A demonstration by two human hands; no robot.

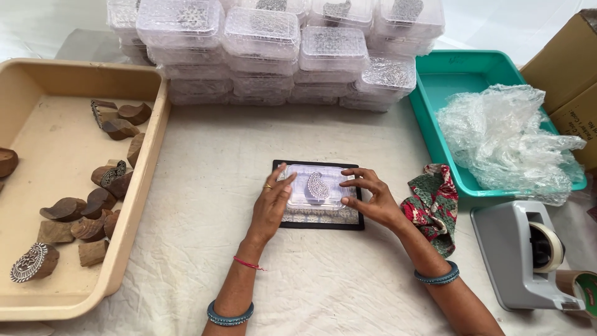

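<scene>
A small clear plastic box [317, 185] with a paisley-shaped carved block inside rests on a black-edged patterned pad [320, 219] in the middle of the cloth-covered table. My left hand [271, 203] grips the box's left side, fingers on its edge. Over on the box's right edge, my right hand [370, 197] presses with its fingertips. Both wrists wear blue bangles.
A beige tray [146, 162] on the left holds several carved wooden blocks [93, 205]. Stacked clear boxes [280, 50] line the back. A teal tray [435, 118] with bubble wrap [507, 140] sits right, beside a patterned cloth [434, 202], a grey tape dispenser [525, 255] and cardboard boxes [569, 68].
</scene>
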